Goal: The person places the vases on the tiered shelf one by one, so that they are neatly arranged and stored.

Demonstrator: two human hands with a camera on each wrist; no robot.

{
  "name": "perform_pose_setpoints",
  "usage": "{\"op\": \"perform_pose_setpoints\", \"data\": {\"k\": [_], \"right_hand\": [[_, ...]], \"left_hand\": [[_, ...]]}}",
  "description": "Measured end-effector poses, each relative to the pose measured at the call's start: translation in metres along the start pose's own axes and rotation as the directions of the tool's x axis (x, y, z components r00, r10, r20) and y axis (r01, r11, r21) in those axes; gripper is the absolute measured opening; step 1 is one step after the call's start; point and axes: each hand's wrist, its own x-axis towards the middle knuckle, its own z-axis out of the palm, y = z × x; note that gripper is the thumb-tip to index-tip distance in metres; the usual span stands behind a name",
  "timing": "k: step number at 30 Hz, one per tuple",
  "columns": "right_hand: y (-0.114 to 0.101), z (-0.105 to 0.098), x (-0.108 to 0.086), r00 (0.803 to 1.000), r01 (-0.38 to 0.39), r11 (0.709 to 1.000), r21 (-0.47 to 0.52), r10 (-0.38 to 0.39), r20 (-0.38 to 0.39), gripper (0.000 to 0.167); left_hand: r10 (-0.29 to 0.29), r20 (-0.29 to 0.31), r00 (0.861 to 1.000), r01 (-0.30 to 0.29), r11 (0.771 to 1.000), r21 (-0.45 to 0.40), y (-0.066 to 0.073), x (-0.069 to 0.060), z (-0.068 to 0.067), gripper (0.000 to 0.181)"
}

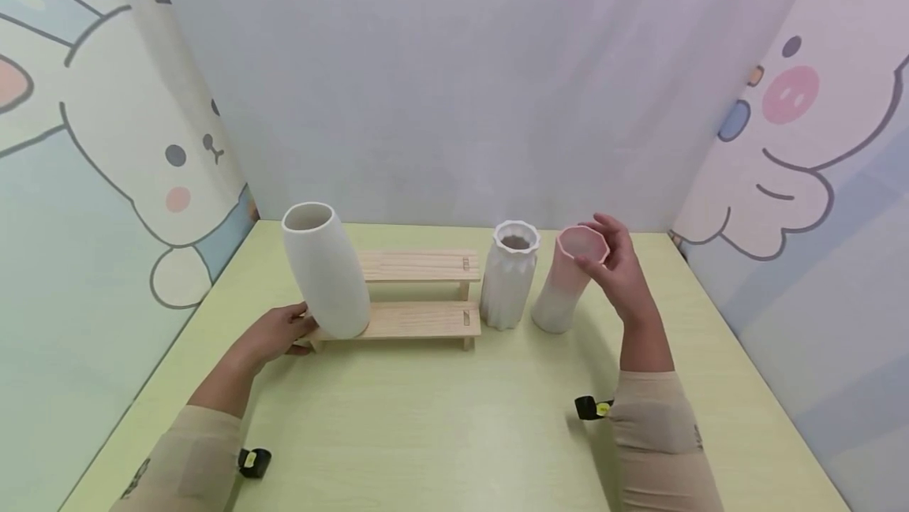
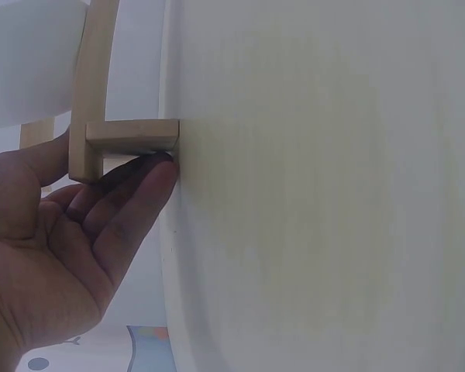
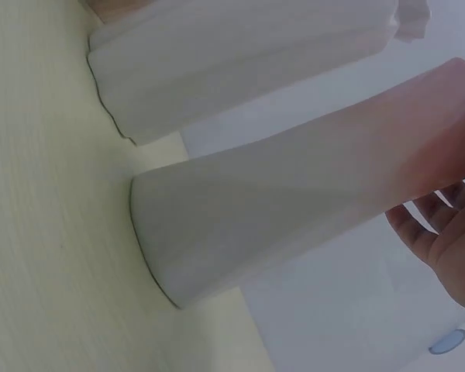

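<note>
My left hand holds the left end of the lower tier of a light wooden two-tier stand; in the left wrist view the fingers of the hand curl beside the stand's leg. A tall white vase stands on that tier's left end. My right hand is around the upper rim of a pink-and-white vase, thumb in front and fingers behind. That vase stands on the table in the right wrist view. Left of it is a white ribbed vase.
The pale yellow table reaches to a plain curtain behind. Side curtains carry a cartoon rabbit at left and a cartoon pig at right. Black straps hang at both sleeves.
</note>
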Motion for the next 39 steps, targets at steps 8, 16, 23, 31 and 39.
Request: {"op": "perform_pose_setpoints", "data": {"k": [8, 16, 23, 31, 39], "right_hand": [[0.004, 0.008, 0.001, 0.997, -0.077, 0.997, 0.028, 0.078, -0.028, 0.075], [0.003, 0.011, 0.001, 0.985, -0.161, 0.987, -0.018, 0.16, -0.064, 0.073], [0.005, 0.011, 0.0, 0.986, -0.154, 0.988, -0.033, 0.151, -0.072, 0.064], [0.01, 0.015, 0.0, 0.983, -0.136, 0.991, -0.004, 0.134, -0.125, 0.06], [0.021, 0.022, 0.0, 0.963, -0.037, 0.999, -0.009, 0.034, -0.267, 0.056]], "left_hand": [[-0.019, -0.002, 1.0, 0.019, 1.0, 0.011, 0.002, 0.0, 0.0, 0.065], [-0.008, 0.001, 1.0, 0.007, 1.0, 0.011, 0.0, 0.0, 0.001, 0.063], [0.003, 0.001, 1.0, -0.003, 1.0, 0.0, -0.001, 0.001, 0.0, 0.064], [0.009, -0.003, 1.0, -0.009, 1.0, -0.003, 0.0, 0.0, 0.0, 0.065], [0.008, -0.001, 1.0, -0.008, 1.0, -0.006, 0.0, -0.001, 0.0, 0.064]]}}
